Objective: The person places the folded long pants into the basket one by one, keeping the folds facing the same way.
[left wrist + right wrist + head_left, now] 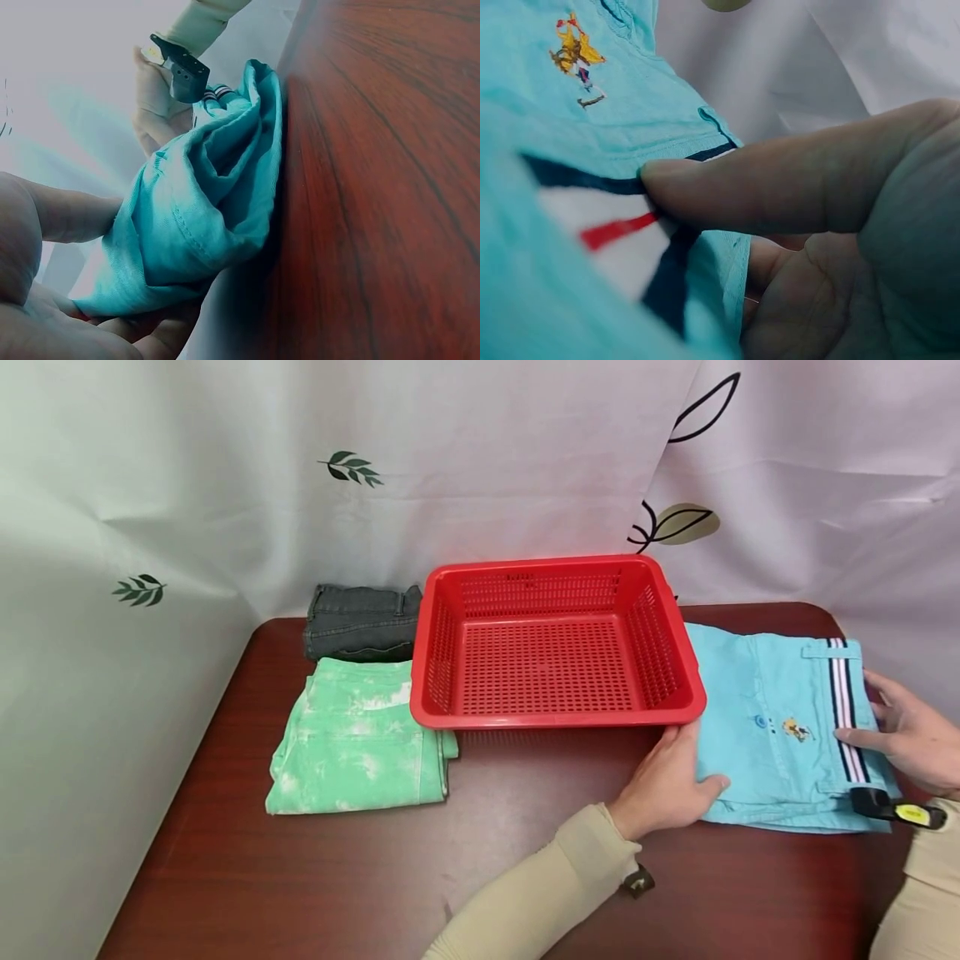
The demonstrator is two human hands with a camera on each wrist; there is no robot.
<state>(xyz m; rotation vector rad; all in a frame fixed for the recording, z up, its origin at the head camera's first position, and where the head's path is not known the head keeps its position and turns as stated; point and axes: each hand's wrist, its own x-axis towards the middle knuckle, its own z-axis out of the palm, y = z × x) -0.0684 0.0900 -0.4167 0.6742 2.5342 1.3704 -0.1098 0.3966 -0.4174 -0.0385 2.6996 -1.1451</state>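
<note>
Folded light-blue pants [772,727], with a striped waistband and a small embroidered figure, lie at the table's right. Their left end is between the thumb and fingers of my left hand [671,781]; in the left wrist view its fingers [161,334] pass beneath the folded layers. At the other end, my right hand [915,731] pinches the waistband, thumb on top of the stripes [604,217] and fingers underneath. A red perforated basket [558,720] stands just beyond my left hand and overlaps the pants' upper left corner in the head view.
Left of the basket lie folded mint-green pants [360,743] with white patches. Behind them is a folded dark grey garment [363,622], partly hidden by the basket. A pale curtain [487,460] with leaf prints hangs behind the brown table [337,893].
</note>
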